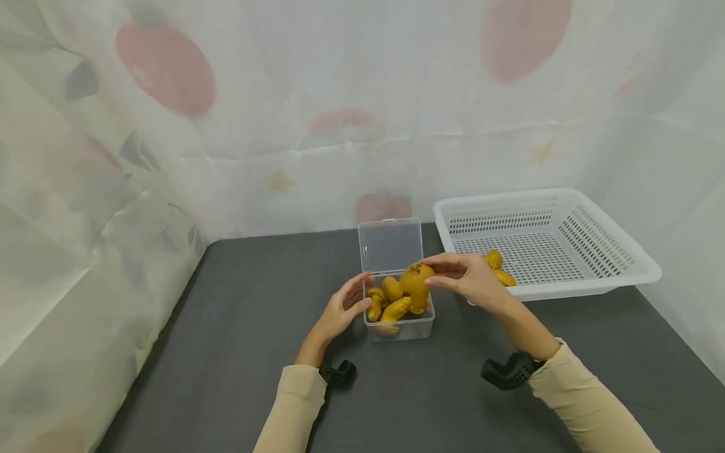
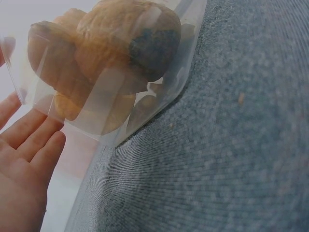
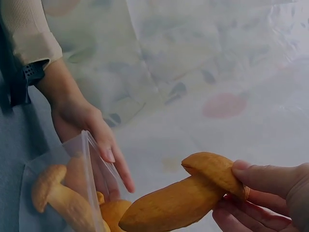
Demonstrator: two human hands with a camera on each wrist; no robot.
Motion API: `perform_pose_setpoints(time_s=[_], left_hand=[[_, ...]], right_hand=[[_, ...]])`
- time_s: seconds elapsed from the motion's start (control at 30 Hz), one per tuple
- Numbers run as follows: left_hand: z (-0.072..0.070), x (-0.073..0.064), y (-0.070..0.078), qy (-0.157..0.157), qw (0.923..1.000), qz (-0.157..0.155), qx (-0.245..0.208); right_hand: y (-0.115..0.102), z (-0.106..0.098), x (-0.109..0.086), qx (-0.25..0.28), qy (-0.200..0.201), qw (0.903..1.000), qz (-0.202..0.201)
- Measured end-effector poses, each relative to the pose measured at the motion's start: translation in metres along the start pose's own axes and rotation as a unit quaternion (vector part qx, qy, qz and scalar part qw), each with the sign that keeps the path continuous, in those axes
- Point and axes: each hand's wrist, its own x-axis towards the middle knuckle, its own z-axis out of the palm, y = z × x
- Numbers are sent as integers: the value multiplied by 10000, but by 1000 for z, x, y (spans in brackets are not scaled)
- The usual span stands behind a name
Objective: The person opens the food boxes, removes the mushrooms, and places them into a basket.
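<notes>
My right hand [image 1: 467, 277] pinches a yellow-brown mushroom [image 3: 181, 200] by its cap, between thumb and fingers. The mushroom hangs over a small clear plastic box [image 1: 416, 330], stem pointing down into it. Several similar mushrooms [image 1: 394, 309] lie inside the box, also seen through its wall in the left wrist view. My left hand [image 1: 338, 313] rests against the box's left side with its fingers nearly straight, as the left wrist view shows. The box's lid [image 1: 391, 245] stands raised at the back.
A white slotted basket [image 1: 612, 283] stands at the back right, holding a few more yellow mushrooms [image 1: 501, 272] near its left front corner. Dark grey cloth [image 1: 249, 352] covers the table. Printed curtains [image 1: 340, 75] hang behind and at the sides.
</notes>
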Motion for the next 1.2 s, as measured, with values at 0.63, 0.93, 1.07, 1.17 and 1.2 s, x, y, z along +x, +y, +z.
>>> perform_pose_setpoints(time_s=[0.63,0.93,1.07,1.17,1.2], left_hand=[[0,-1,2,34,10000,5,61],[1,2,1,5,10000,-14,43],[1,2,0,-3,10000,19,85],[1,0,-1,13,9999,31,95],[1,-1,-1,21,9999,23,96]], right_hand=[[-2,-45,-12,-100,821,9966,38],[3,-67,-18,-508,1234,9910,88],[4,-75,-21,-718,1410,9870,265],[5,-80,-22,-759,1479,9856,320],[6,-82,-22,-756,1491,9854,315]])
